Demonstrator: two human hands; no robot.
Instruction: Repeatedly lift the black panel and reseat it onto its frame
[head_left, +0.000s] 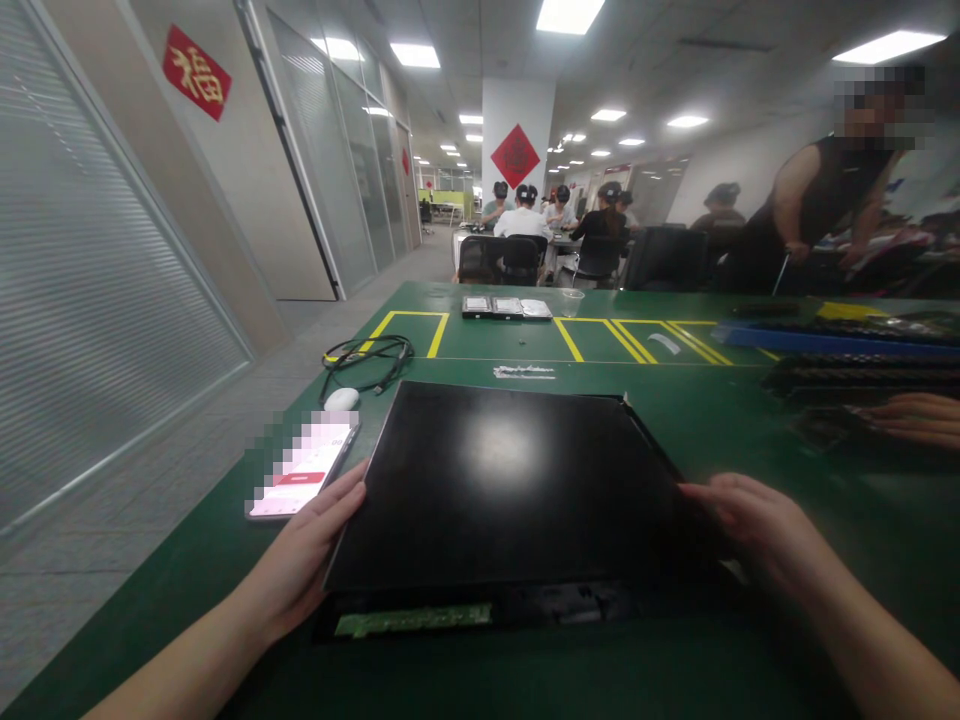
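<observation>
A flat black rectangular panel with a bright glare spot lies in front of me, over a black frame or case whose front edge shows a strip of green. My left hand is closed on the left edge of the panel, fingertips along its side. At the right edge, my right hand grips the panel between thumb and fingers; part of this grip is dark and blurred. Whether the panel is apart from the black frame below, I cannot tell. A lit tablet or phone lies close to my left hand.
On the green table are a white mouse, a coiled black cable, several hard drives and a clear cup. Another person's hand is at the right, by blurred dark parts and a blue strip.
</observation>
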